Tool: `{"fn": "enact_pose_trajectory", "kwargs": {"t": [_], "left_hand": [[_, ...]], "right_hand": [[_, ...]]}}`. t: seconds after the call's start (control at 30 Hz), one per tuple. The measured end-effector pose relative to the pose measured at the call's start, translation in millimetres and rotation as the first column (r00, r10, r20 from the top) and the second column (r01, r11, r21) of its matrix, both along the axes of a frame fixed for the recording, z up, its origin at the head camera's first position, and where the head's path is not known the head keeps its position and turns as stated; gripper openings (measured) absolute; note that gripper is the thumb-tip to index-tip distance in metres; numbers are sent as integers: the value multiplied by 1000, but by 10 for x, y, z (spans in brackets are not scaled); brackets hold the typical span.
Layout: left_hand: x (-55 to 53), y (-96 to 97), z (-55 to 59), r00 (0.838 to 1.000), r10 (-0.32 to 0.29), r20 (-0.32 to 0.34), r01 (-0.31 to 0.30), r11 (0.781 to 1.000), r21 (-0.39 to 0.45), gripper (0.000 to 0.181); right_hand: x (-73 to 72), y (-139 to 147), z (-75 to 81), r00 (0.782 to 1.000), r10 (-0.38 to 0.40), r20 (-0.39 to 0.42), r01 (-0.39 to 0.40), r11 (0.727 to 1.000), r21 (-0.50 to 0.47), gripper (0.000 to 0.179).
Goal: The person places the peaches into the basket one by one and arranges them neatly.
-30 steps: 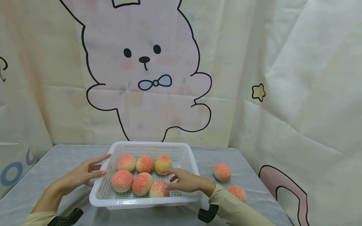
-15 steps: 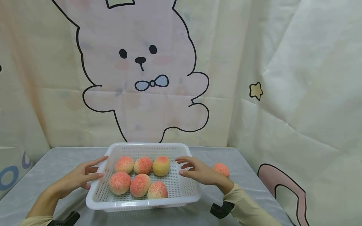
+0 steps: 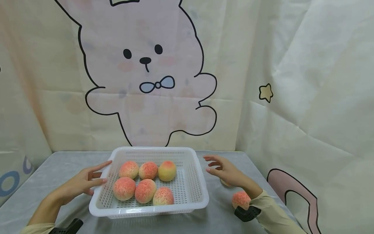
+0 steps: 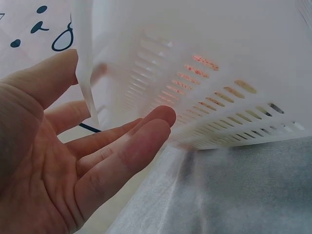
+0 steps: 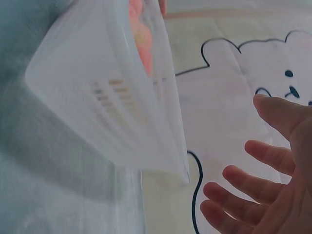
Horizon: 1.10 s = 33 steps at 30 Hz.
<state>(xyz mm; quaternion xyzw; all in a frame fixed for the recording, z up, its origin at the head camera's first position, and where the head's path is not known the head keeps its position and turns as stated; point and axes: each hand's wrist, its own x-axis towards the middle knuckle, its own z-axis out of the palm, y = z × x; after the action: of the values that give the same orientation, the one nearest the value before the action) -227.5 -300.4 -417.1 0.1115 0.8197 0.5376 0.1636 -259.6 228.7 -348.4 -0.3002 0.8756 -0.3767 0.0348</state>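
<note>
A white perforated plastic basket (image 3: 149, 210) stands on the table with several peaches (image 3: 145, 191) in two rows inside, its right part bare. At the basket's left side, my left hand (image 3: 79, 183) rests with relaxed fingers against the rim; in the left wrist view, fingertips lie by the outer wall. My right hand (image 3: 226, 170) hovers in the air right of the basket, fingers loosely bent and holding nothing. Under it, a peach (image 3: 225, 184) is mostly hidden. Closer to me lies another peach (image 3: 241, 199), partly covered by the black wrist device.
A grey cloth covers the table (image 3: 214, 208). Behind it hangs a cream curtain (image 3: 228, 123) printed with a cartoon bear, and further curtain stands at both sides. Black devices (image 3: 247, 213) are strapped to both wrists.
My right hand has left the peaches in the basket and moved right, past the rim, to above a peach on the table. The left hand stays at the basket's left rim.
</note>
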Motion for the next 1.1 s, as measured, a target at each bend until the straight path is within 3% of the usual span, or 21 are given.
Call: {"fn": "enact_pose_trajectory", "kwargs": {"t": [0.4, 0.63, 0.83, 1.1], "left_hand": [[1, -2, 28, 1000, 9, -8, -9, 1000, -15, 80], [8, 2, 17, 1000, -6, 2, 6, 1000, 0, 79], [33, -4, -21, 1000, -11, 12, 11, 1000, 8, 78], [2, -3, -4, 1000, -23, 0, 23, 999, 36, 78]], "right_hand": [[-233, 453, -78, 989, -146, -16, 146, 988, 46, 48], [-348, 681, -252, 977, -212, 11, 209, 968, 139, 51], [-414, 819, -404, 971, -197, 137, 141, 931, 337, 65], [-538, 886, -450, 965, -186, 187, 112, 931, 349, 50]]}}
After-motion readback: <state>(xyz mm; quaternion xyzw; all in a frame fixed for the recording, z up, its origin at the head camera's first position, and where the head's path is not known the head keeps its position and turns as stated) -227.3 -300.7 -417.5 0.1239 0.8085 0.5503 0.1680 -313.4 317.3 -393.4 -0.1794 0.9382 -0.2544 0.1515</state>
